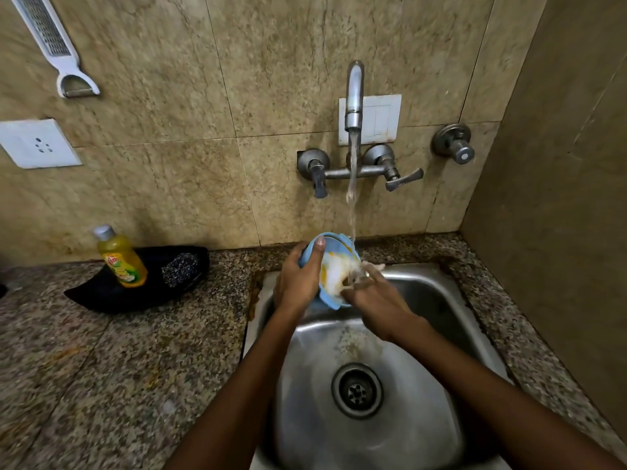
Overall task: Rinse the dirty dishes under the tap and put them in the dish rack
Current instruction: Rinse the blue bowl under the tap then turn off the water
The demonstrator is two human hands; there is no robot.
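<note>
A light blue bowl with yellow residue inside is tilted on its side over the steel sink, under the running stream from the tap. My left hand grips the bowl's left rim, thumb over the edge. My right hand reaches into the bowl from the right, its fingers rubbing the wet inside; the fingertips are blurred by water. No dish rack is in view.
A yellow dish soap bottle and a steel scrubber sit on a black tray on the granite counter at left. Tap handles stick out from the wall. The sink drain lies below my arms.
</note>
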